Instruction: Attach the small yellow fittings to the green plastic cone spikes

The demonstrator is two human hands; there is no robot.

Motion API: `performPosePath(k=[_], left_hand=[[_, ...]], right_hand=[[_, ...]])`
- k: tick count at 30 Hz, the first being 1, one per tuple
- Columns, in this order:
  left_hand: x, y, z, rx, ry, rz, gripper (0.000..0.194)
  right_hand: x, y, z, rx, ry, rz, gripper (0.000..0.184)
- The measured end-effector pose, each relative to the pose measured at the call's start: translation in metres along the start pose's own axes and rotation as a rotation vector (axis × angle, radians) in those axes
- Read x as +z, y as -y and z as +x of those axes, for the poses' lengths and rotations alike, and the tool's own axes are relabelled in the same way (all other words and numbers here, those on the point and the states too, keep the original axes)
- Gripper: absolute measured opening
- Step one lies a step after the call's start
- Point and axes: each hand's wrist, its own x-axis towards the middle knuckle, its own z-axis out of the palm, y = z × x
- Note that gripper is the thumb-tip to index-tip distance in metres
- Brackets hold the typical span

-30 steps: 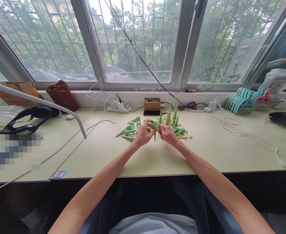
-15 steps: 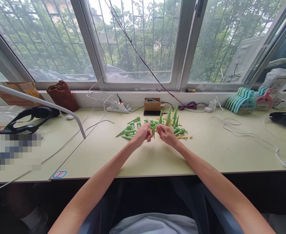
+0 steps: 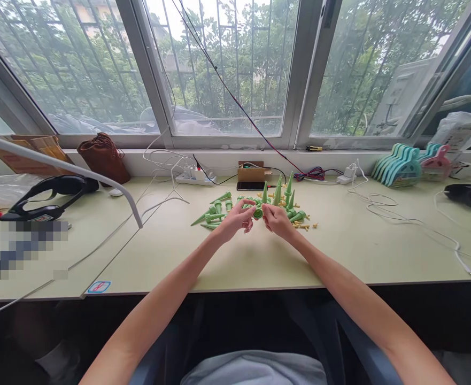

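Pale table under everything. Green spikes behind my hands: some upright toward right, others lying toward left. Left hand: thumb and forefinger gripping green piece, other fingers loosely curled. Right hand: fingers curled closed just beside it, can't tell what they pinch. Green piece sits between both hands, round open end facing me. Step reads as two-handed work at that open end; next move likely calls for firm left grip, careful right fingertips. Smallest: yellow pieces, loose beyond right hand.
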Motion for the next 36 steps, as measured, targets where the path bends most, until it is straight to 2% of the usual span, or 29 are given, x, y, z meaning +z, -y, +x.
performPosePath(k=[5,9,15,19,27,31,34,36], left_hand=[[0.002,0.000,-0.002,0.064,0.031,0.081,0.055],[0.002,0.004,-0.002,0.146,0.033,0.230,0.058],[0.005,0.011,-0.002,0.291,-0.070,0.500,0.052],[0.007,0.012,-0.004,0.345,-0.101,0.594,0.051],[0.013,0.013,-0.001,0.369,-0.252,0.517,0.056],[0.010,0.013,0.004,0.362,-0.363,0.451,0.041],[0.005,0.012,0.008,0.276,-0.409,0.377,0.032],[0.003,0.012,0.009,0.189,-0.381,0.300,0.033]], right_hand=[[-0.001,-0.002,0.001,0.039,-0.001,0.037,0.052],[-0.002,-0.004,0.002,0.049,-0.007,0.009,0.055],[-0.001,-0.006,0.003,0.045,-0.009,-0.013,0.057],[0.000,-0.004,0.003,0.062,-0.024,-0.017,0.057],[0.005,-0.003,0.003,0.074,-0.035,0.028,0.057],[0.004,-0.004,0.004,0.070,-0.047,0.065,0.055],[0.003,-0.003,0.003,0.016,-0.052,0.004,0.052],[0.002,-0.001,0.002,-0.025,-0.035,-0.073,0.050]])
